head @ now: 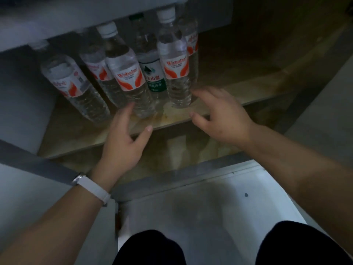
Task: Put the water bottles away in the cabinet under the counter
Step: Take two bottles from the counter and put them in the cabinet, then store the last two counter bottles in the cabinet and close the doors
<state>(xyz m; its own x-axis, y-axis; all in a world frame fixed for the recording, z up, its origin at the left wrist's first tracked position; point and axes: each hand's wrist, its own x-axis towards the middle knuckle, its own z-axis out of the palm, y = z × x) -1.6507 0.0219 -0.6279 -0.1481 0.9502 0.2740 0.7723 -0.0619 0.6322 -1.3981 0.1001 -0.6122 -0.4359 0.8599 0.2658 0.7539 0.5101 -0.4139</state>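
Beyond left grip (122,142), right grip (219,119), bottles (129,77) upright

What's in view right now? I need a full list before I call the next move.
red-labelled bottles: five, clear with red-and-white labels, upright on the shelf, left to centre; one half hidden at the back
green-labelled bottle: one, clear with a green cap, among the red-labelled bottles
shelf: one, stained brown wood, inside the cabinet, bare on its right side
cabinet frame: grey, around the opening
wristband: one, white, on the left wrist
left-hand grip: open, a fingertip at a front bottle's base
right-hand grip: open, holding nothing, beside the rightmost front bottle
knees: two, dark trousers, bottom edge
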